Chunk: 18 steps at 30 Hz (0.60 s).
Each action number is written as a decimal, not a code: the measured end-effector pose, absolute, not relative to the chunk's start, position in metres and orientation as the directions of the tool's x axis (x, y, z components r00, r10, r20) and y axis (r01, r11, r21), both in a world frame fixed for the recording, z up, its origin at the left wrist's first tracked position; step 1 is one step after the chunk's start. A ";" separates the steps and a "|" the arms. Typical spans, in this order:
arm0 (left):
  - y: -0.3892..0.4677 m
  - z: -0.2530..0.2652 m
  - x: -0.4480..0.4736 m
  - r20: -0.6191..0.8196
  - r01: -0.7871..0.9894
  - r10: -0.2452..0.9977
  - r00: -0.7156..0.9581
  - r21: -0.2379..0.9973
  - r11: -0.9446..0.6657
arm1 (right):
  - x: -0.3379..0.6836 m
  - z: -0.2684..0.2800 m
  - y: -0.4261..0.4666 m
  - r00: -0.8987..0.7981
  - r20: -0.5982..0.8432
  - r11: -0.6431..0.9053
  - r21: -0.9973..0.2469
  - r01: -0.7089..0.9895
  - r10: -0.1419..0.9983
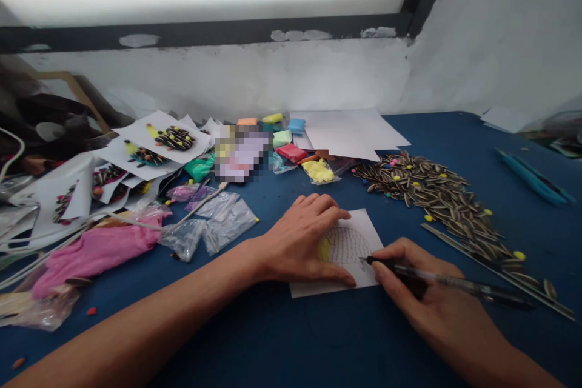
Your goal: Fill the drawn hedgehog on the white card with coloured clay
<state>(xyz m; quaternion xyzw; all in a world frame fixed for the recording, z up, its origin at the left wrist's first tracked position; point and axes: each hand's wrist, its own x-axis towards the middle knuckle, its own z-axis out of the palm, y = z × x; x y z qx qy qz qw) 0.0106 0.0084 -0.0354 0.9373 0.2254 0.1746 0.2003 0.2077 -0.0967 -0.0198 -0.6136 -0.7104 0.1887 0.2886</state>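
Note:
A small white paper point(370, 224) lies on the blue table, bearing a rounded drawing point(349, 247) filled with rows of short marks. Its left end is yellow point(324, 249), partly hidden behind my fingers. My left hand point(304, 242) rests on the paper's left side, thumb and fingers apart around the drawing. In my right hand point(431, 297) is a black pen point(436, 279), gripped near its tip. The pen tip touches or hovers just over the drawing's lower right edge; I cannot tell which.
Striped sunflower seeds point(422, 188) are heaped at the right, beside a thin flat strip point(495, 270) and a blue cutter-like tool point(534, 176). White sheets point(350, 130), bagged coloured clay point(318, 170) and finished seed pictures point(159, 136) lie behind. Pink clay point(100, 254) and a white cable point(136, 223) are left.

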 end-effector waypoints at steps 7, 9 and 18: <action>0.009 -0.037 0.011 0.246 0.347 0.491 0.836 0.455 -0.820 | 0.209 -0.021 -0.097 -0.079 0.186 0.178 -0.616 0.767 0.979; 0.009 -0.037 0.011 0.243 0.350 0.493 0.835 0.456 -0.818 | 0.209 -0.021 -0.097 -0.096 0.185 0.191 -0.611 0.768 0.978; 0.008 -0.037 0.011 0.250 0.347 0.489 0.836 0.451 -0.822 | 0.212 -0.023 -0.100 -0.111 0.183 0.201 -0.607 0.769 0.977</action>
